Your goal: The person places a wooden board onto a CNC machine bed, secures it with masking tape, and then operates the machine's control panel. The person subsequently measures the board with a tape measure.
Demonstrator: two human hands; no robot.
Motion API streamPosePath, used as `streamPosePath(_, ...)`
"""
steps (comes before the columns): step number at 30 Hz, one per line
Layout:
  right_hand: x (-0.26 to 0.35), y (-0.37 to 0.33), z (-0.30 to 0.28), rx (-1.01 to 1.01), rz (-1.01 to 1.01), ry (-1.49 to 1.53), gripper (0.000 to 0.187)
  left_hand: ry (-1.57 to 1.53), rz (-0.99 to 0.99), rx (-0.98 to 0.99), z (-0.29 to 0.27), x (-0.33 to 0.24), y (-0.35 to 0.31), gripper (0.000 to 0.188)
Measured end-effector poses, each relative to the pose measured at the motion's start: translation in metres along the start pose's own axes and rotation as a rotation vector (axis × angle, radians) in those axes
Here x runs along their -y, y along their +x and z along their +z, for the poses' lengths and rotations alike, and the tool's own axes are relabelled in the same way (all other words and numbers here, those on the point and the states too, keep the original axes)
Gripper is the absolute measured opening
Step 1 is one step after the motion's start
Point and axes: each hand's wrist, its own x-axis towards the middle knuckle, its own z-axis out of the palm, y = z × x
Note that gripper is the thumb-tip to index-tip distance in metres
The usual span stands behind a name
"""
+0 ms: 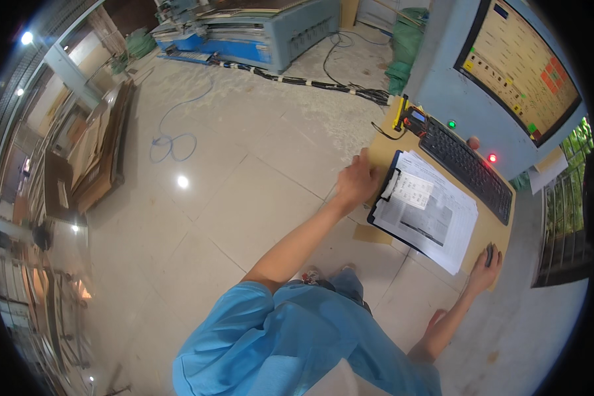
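Note:
My right hand (484,274) is closed over a dark computer mouse (490,255) at the near right corner of a tan wooden shelf board (384,142). The left end of that board is gripped by my left hand (358,179), its fingers curled at the edge and partly hidden. Between my hands lies a dark clipboard (383,212) with a metal clip, holding a stack of printed sheets (461,231) and a small white slip (412,191). Behind the papers stretches a black keyboard (465,165).
A lit monitor (518,66) is set in a blue-grey cabinet above two lit buttons. A small handheld device (416,120) sits by the keyboard. Cables (310,82) cross the tiled floor toward a blue machine (270,39). Sheet panels (99,145) lean at the left.

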Motion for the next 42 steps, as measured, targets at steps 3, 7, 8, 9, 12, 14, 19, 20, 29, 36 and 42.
streamPosePath(3, 0.006, -0.001, 0.0, -0.014, 0.08, 0.048, 0.038, -0.013, -0.007, 0.0, 0.001, 0.001, 0.002, 0.052)
streamPosePath(7, 0.017, -0.001, -0.004, -0.046, 0.08, -0.002, 0.037, 0.059, 0.085, 0.001, -0.001, -0.001, 0.006, 0.064)
streamPosePath(8, 0.021, -0.002, -0.006, -0.043, 0.095, 0.002, 0.037, 0.051, 0.089, 0.003, -0.003, -0.001, 0.005, 0.063)
streamPosePath(9, 0.024, -0.002, -0.009, -0.045, 0.105, -0.01, 0.039, 0.031, 0.072, 0.044, -0.004, -0.002, 0.003, 0.063)
streamPosePath(12, 0.034, -0.002, -0.012, -0.057, 0.134, -0.013, 0.043, 0.02, 0.087, -0.003, -0.007, -0.005, -0.001, 0.062)
streamPosePath(14, 0.038, 0.0, -0.013, -0.085, 0.14, -0.005, 0.045, 0.019, 0.158, -0.073, -0.011, -0.01, -0.002, 0.062)
streamPosePath(19, 0.042, 0.003, -0.013, -0.144, 0.187, 0.053, 0.047, -0.019, 0.437, -0.105, -0.029, -0.041, 0.03, 0.066)
streamPosePath(20, 0.042, 0.004, -0.013, -0.14, 0.198, 0.063, 0.047, -0.017, 0.555, -0.124, -0.031, -0.051, 0.044, 0.067)
streamPosePath(29, 0.018, -0.004, -0.007, -0.239, 0.246, 0.141, 0.048, 0.483, 0.818, 0.339, 0.014, -0.104, 0.209, 0.081)
streamPosePath(36, 0.024, -0.001, -0.016, -0.35, 0.256, 0.3, 0.048, 0.212, 0.73, 0.252, 0.0, -0.104, 0.216, 0.065)
streamPosePath(42, 0.104, 0.043, -0.049, -0.53, 0.151, 0.342, 0.047, -0.46, 0.657, 0.221, -0.077, -0.099, 0.197, 0.082)
